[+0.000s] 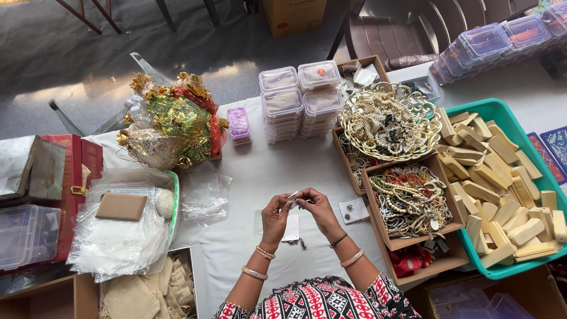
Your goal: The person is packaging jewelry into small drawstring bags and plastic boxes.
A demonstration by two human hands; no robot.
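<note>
My left hand [274, 215] and my right hand [316, 208] meet above the white tablecloth [266, 171], both pinching one small clear plastic pouch [292, 195] between the fingertips. Bangles circle both wrists. Right under my hands lie a small white card with a dark trinket [292, 229] and, to the right, another little pouch with small dark pieces [353, 210]. What the held pouch contains is too small to tell.
A cardboard tray of bead necklaces [410, 201] and a gold wire bowl of pearls [390, 121] sit right. A teal bin of wooden blocks [502, 183] is far right. Stacked clear lidded boxes [300, 100] stand behind. Gold-green pouches [171, 121], plastic bags [121, 227], red box [77, 177] left.
</note>
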